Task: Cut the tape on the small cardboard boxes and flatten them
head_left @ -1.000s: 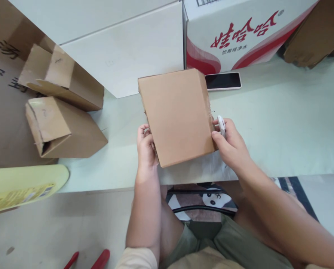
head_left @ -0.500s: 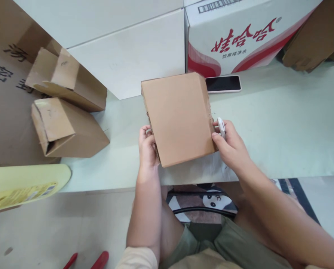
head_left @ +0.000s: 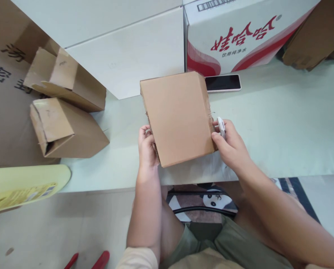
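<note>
Our curled left hand (head_left: 147,147) and right hand (head_left: 230,144), the latter also holding a white object (head_left: 221,127), still grip the square brown cardboard box (head_left: 179,119) above the pale-green worktop (head_left: 281,123) near its front edge.

Lone head-worn camera, mounted above and behind the left hand (head_left: 148,147) and right hand (head_left: 230,144). Faced forward and steeply down, at close range; cardboard box (head_left: 179,119) between the hands sat near mid-frame. Coverage ran from the wearer's lap (head_left: 234,239), nearer than the hands, to white panels (head_left: 144,52) beyond them.
</note>
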`<state>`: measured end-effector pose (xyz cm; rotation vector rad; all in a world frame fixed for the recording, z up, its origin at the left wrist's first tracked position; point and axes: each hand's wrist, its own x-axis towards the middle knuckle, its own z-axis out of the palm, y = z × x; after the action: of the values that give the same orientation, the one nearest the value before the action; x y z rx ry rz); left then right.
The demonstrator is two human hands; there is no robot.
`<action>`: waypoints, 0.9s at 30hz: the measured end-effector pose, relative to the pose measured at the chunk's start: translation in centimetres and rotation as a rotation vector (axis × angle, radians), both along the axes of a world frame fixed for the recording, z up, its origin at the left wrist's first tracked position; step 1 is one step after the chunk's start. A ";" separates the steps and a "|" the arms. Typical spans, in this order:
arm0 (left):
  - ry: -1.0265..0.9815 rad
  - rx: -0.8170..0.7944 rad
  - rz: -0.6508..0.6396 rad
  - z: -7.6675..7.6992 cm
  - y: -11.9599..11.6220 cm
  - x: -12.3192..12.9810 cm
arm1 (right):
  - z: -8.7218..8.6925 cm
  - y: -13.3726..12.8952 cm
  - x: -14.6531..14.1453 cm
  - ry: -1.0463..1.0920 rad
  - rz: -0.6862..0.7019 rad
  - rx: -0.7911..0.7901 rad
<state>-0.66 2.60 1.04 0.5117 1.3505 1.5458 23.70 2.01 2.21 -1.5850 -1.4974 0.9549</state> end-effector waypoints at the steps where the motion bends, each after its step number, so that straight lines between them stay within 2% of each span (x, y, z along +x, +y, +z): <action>1: -0.001 0.000 0.002 0.0 0.0 0.0 | 0.1 0.0 0.0 -0.006 0.001 -0.011; 27: -0.003 -0.010 0.009 0.1 -0.1 0.1 | 0.1 -0.1 -0.1 -0.040 0.009 -0.037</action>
<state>-0.54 2.54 1.18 0.4977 1.3588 1.5461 23.58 1.92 2.30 -1.6334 -1.5232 0.9662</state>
